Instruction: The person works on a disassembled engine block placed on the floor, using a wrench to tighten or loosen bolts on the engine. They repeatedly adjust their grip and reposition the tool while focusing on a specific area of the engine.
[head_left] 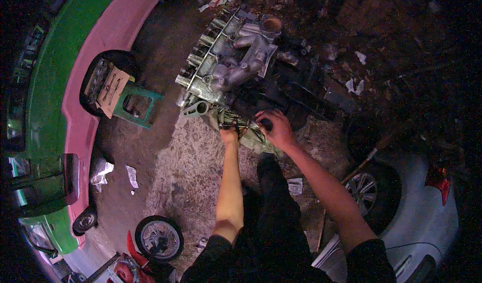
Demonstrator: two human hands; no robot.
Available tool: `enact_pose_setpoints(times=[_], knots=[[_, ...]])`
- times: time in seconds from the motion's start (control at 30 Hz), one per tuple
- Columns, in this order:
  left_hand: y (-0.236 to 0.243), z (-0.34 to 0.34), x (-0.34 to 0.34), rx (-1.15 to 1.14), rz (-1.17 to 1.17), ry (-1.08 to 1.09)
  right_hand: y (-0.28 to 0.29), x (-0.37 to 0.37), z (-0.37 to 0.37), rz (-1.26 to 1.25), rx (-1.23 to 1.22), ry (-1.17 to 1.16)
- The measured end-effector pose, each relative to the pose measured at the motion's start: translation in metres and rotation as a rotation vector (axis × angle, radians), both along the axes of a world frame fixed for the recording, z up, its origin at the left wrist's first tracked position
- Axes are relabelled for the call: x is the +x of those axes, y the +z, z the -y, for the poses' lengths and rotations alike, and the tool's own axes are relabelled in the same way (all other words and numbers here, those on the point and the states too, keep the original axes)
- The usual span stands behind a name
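Note:
A car engine [246, 57] with silvery intake pipes and a dark lower body stands on the floor ahead of me. My left hand [230, 133] reaches to a pile of thin metal tools or parts [232, 117] at its near end; its fingers are mostly hidden there. Close to the engine's dark side is my right hand [277, 128], its fingers curled in, and whatever they grip is too dark to make out. A pale crumpled cloth [257, 141] lies under the pile, between my hands. Left of the pile, a greenish metal bracket [197, 109] with a round hole sticks out from the engine.
A green plastic stool [139, 105] stands at left, beside cardboard with wrenches [114, 85] on it. Beyond it is a green and pink vehicle [83, 37]. A loose spoked wheel [159, 238] lies at lower left. A pale car [422, 197] stands at right, near a long handle [369, 157].

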State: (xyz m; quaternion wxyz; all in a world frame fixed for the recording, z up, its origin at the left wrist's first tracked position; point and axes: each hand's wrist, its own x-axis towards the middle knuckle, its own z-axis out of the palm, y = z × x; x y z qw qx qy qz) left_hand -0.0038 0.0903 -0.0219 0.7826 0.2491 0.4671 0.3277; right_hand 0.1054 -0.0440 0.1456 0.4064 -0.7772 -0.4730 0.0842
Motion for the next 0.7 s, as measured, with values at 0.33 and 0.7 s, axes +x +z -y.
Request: enact_pose_setpoints(times=[0.33, 0.7], knots=[[-0.01, -0.019, 0.008, -0.194, 0.082, -0.021, -0.009, 0.002, -0.004, -0.002, -0.052, -0.068], [-0.047, -0.011, 0.025, 0.241, -0.554, -0.014, -0.008, 0.006, -0.004, 0.023, -0.027, -0.02]])
